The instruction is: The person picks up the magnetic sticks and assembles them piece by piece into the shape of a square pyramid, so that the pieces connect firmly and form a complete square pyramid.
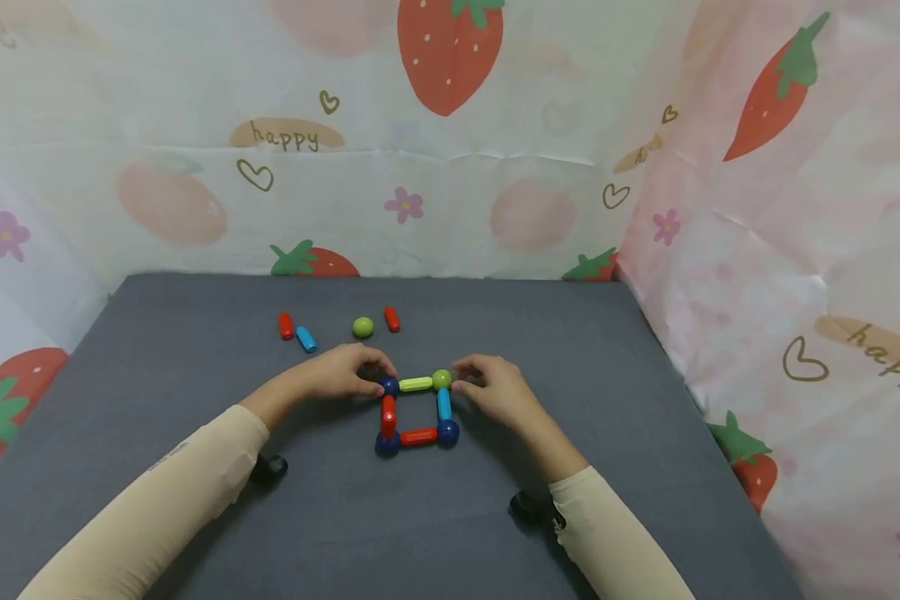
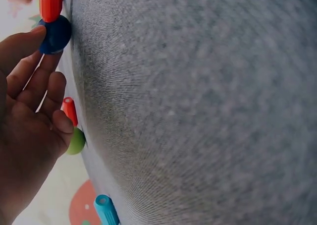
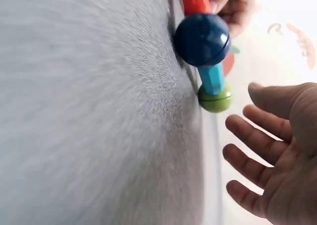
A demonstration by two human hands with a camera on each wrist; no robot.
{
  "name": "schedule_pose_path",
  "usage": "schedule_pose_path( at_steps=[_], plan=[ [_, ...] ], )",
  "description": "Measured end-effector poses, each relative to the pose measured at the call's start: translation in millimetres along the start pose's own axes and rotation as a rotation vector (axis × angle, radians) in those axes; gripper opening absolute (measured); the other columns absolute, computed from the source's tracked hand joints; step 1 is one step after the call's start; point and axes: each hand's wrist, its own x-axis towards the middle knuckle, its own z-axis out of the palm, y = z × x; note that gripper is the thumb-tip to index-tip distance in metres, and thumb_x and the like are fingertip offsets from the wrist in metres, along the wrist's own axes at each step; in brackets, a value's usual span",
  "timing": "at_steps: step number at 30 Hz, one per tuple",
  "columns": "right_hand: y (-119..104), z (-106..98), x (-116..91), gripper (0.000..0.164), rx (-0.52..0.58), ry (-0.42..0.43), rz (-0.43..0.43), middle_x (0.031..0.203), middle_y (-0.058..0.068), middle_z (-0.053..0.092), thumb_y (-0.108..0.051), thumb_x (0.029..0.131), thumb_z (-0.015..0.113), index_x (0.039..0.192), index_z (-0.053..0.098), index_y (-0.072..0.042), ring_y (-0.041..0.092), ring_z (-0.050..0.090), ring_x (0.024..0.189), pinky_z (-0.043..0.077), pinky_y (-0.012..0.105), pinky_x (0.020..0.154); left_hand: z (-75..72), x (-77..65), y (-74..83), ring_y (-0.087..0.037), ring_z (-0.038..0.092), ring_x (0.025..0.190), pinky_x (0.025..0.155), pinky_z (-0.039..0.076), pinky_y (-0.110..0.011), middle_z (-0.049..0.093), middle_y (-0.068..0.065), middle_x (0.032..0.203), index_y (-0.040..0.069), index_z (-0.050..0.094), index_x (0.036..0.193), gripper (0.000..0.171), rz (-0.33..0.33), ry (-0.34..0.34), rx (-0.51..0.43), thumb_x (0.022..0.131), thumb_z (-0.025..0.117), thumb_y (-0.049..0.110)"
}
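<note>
A square of magnetic rods and balls lies on the grey cloth. Its far side is a yellow-green rod [image 1: 416, 384], its right side a blue rod [image 1: 444, 405], its near side a red rod [image 1: 418, 437]. At the far left corner, my left hand [image 1: 341, 372] pinches a dark blue ball [image 2: 55, 35] between thumb and fingers. My right hand [image 1: 497, 388] is beside the green ball [image 1: 441, 379] at the far right corner, fingers spread and apart from it in the right wrist view. Dark blue balls [image 1: 447, 432] form both near corners. Another red rod [image 1: 388, 421] appears to stand up from the near left one.
Behind the square lie a loose green ball [image 1: 363, 327], a red rod [image 1: 392, 319], a second red rod [image 1: 286, 326] and a blue rod [image 1: 306, 339]. A strawberry-print curtain [image 1: 450, 200] hangs along the back edge of the grey cloth [image 1: 345, 533] and down the sides.
</note>
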Motion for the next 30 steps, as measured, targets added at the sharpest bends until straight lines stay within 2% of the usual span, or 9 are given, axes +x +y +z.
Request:
schedule_pose_path(
  at_steps=[6, 10, 12, 14, 18, 21, 24, 30],
  plan=[
    [-2.7, 0.5, -29.5, 0.028, 0.027, -0.096, 0.026, 0.105, -0.008, 0.072, -0.035, 0.092, 0.078, 0.115, 0.073, -0.021, 0.012, 0.066, 0.101, 0.054, 0.039, 0.09, 0.0, 0.6, -2.1, -0.018, 0.057, 0.097, 0.085, 0.05, -0.036, 0.069, 0.005, 0.11, 0.024, 0.072, 0.12, 0.025, -0.008, 0.002, -0.006, 0.095, 0.075, 0.026],
    [-4.0, 8.0, -40.1, 0.029, 0.012, -0.105, 0.037, 0.099, -0.01, 0.072, -0.038, 0.086, 0.083, 0.109, 0.074, -0.022, 0.009, 0.062, 0.094, 0.052, 0.035, 0.085, 1.4, 1.9, -2.7, -0.018, 0.058, 0.096, 0.082, 0.05, -0.035, 0.069, 0.004, 0.108, 0.024, 0.072, 0.119, 0.025, -0.018, 0.002, -0.014, 0.094, 0.076, 0.026],
    [-5.9, 10.2, -42.1, 0.03, -0.004, -0.101, 0.041, 0.097, -0.01, 0.071, -0.039, 0.084, 0.086, 0.106, 0.074, -0.022, 0.01, 0.061, 0.091, 0.052, 0.036, 0.083, 2.2, 2.6, -2.7, -0.019, 0.057, 0.095, 0.08, 0.05, -0.034, 0.068, 0.004, 0.106, 0.024, 0.072, 0.118, 0.025, -0.028, 0.002, -0.016, 0.094, 0.076, 0.026],
    [-7.2, 11.6, -42.3, 0.03, -0.025, -0.096, 0.05, 0.095, -0.011, 0.07, -0.04, 0.082, 0.087, 0.103, 0.073, -0.024, 0.009, 0.059, 0.09, 0.049, 0.038, 0.088, 2.6, 2.8, -3.3, -0.019, 0.057, 0.095, 0.081, 0.049, -0.034, 0.068, 0.004, 0.106, 0.024, 0.072, 0.119, 0.025, -0.03, 0.002, -0.019, 0.094, 0.076, 0.026],
    [-8.1, 11.7, -40.8, 0.028, -0.026, -0.091, 0.064, 0.094, -0.01, 0.07, -0.038, 0.081, 0.088, 0.101, 0.073, -0.024, 0.01, 0.06, 0.087, 0.05, 0.04, 0.085, 3.2, 1.3, -3.2, -0.018, 0.058, 0.094, 0.081, 0.049, -0.035, 0.068, 0.004, 0.106, 0.023, 0.071, 0.118, 0.025, -0.03, 0.003, -0.027, 0.094, 0.076, 0.026],
    [-4.8, 8.7, -37.7, 0.027, -0.02, -0.076, 0.076, 0.098, -0.008, 0.071, -0.035, 0.082, 0.087, 0.103, 0.074, -0.024, 0.012, 0.062, 0.091, 0.052, 0.038, 0.083, 5.5, -1.5, -3.7, -0.017, 0.058, 0.092, 0.081, 0.049, -0.034, 0.068, 0.004, 0.105, 0.022, 0.07, 0.117, 0.025, -0.024, -0.001, -0.031, 0.093, 0.077, 0.027],
    [-0.7, 4.0, -31.7, 0.025, -0.013, -0.066, 0.083, 0.105, -0.007, 0.072, -0.031, 0.084, 0.086, 0.106, 0.075, -0.025, 0.015, 0.063, 0.099, 0.051, 0.039, 0.088, 9.1, -5.9, -3.9, -0.015, 0.058, 0.089, 0.079, 0.049, -0.033, 0.068, 0.005, 0.103, 0.021, 0.068, 0.114, 0.025, -0.019, 0.001, -0.041, 0.092, 0.079, 0.028],
    [9.8, -4.1, -13.8, 0.025, 0.056, -0.064, 0.077, 0.109, -0.005, 0.074, -0.023, 0.087, 0.083, 0.112, 0.077, -0.023, 0.017, 0.065, 0.102, 0.054, 0.037, 0.085, 20.2, -16.2, 5.2, -0.014, 0.058, 0.087, 0.079, 0.049, -0.034, 0.07, 0.007, 0.1, 0.02, 0.069, 0.11, 0.026, -0.008, 0.063, -0.006, 0.09, 0.081, 0.03]
  ],
)
